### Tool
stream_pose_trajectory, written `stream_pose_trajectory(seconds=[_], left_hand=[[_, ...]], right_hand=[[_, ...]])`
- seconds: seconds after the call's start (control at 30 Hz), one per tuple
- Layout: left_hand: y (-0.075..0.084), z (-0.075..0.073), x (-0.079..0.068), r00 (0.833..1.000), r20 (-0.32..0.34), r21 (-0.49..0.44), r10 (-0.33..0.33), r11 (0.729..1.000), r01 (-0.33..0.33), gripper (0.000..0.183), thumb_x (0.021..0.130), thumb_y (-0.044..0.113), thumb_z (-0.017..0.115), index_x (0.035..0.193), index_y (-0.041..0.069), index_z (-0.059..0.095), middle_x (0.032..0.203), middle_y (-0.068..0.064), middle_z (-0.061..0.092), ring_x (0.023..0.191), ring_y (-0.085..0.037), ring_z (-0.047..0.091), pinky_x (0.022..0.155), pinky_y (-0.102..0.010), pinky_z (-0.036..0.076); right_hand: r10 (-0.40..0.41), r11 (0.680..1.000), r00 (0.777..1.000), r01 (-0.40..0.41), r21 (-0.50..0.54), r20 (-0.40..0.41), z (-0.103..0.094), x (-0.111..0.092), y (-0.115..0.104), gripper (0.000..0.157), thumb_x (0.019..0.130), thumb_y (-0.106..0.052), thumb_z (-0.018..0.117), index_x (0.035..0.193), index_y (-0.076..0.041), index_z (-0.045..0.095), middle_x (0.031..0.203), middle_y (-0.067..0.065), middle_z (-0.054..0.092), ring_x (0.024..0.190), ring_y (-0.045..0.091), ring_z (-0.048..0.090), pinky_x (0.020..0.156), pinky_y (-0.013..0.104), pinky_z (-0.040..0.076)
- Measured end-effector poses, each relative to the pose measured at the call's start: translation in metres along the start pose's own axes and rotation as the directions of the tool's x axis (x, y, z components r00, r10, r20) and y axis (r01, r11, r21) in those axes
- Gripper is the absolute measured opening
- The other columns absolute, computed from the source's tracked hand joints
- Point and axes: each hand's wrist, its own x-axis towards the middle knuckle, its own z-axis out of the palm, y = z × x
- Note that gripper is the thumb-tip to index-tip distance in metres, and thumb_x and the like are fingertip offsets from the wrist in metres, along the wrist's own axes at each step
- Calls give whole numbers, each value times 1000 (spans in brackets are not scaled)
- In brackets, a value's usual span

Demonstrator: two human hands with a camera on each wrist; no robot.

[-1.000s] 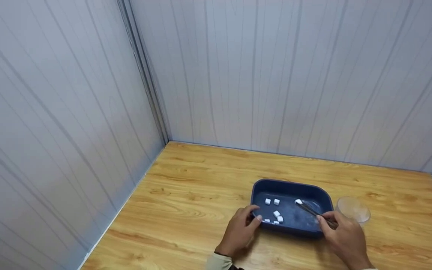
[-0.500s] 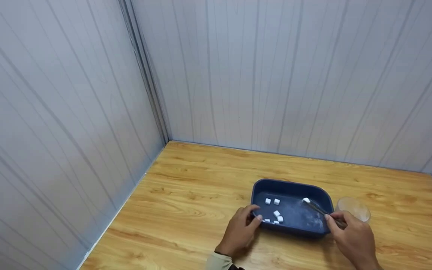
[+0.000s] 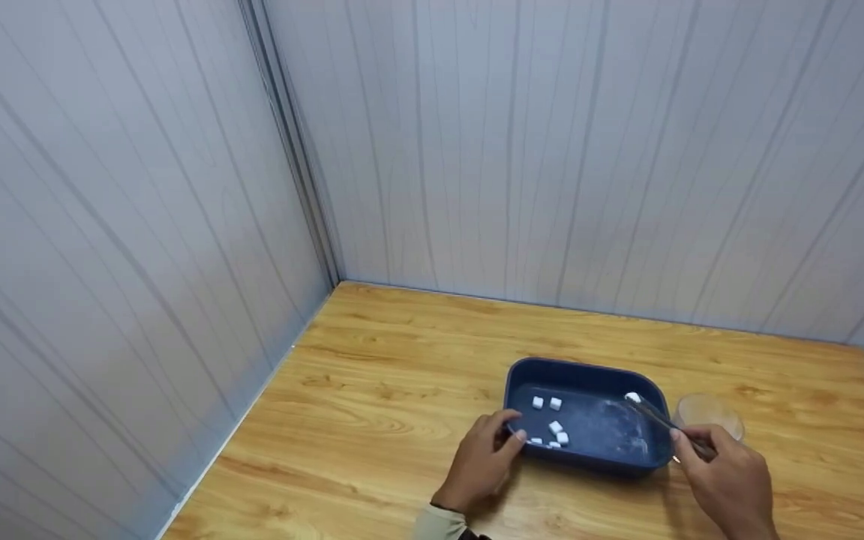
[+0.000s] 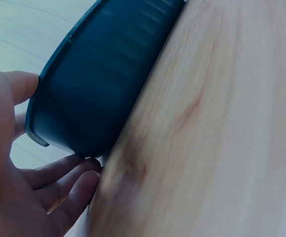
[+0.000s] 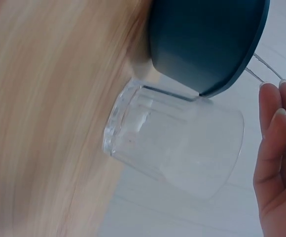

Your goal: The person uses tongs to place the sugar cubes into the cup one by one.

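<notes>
In the head view, a dark blue rectangular dish (image 3: 589, 420) stands on the table. My left hand (image 3: 483, 459) grips its near left corner, thumb on the rim; in the left wrist view, the other fingers lie against the dish's side (image 4: 93, 74) and low by its base. My right hand (image 3: 728, 472) pinches dark slim tweezers (image 3: 655, 417) over the dish's right end. A white cube (image 3: 632, 397) sits at their tips. Several more white cubes (image 3: 556, 427) lie in the left part of the dish, some partly hidden by the near wall.
A clear glass (image 5: 177, 138) stands upright right beside the dish's right end, partly behind my right hand in the head view. White powdery smears mark the dish floor. Pale panelled walls (image 3: 477, 187) border the wooden table (image 3: 372, 420) at the back and left.
My right hand has moved right with the tweezers, carrying the white cube from mid-right of the dish to near its right end. My left hand stays at the corner.
</notes>
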Motion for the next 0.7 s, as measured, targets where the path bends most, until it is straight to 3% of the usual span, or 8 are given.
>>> stream_pose_trajectory(seconds=[0.2, 0.5, 0.7], left_hand=[[-1, 2, 0, 1000, 7, 6, -7, 1000, 7, 41, 91, 51, 48, 124, 28, 55, 102, 8, 53, 88, -8, 50, 77, -30, 42], [-1, 1, 1, 1000, 15, -6, -14, 1000, 14, 41, 91, 50, 49, 124, 27, 56, 102, 6, 54, 87, -7, 51, 76, -29, 43], [0, 1, 1, 1000, 15, -15, -25, 1000, 26, 41, 91, 51, 49, 125, 27, 56, 104, 4, 55, 88, -7, 51, 77, -29, 42]], right_hand=[[61, 998, 998, -61, -34, 0, -9, 0, 6, 14, 74, -17, 75, 78, -6, 67, 69, 6, 67, 63, 18, 62, 55, 6, 33], [132, 991, 989, -133, -9, -69, -18, 0, 14, 14, 73, -20, 76, 78, -9, 69, 71, 5, 68, 63, -20, 41, 56, 8, 34], [156, 987, 985, -159, -37, -79, -21, 1, 17, 17, 73, -22, 76, 80, -8, 69, 72, 7, 68, 62, -15, 44, 55, 10, 34]])
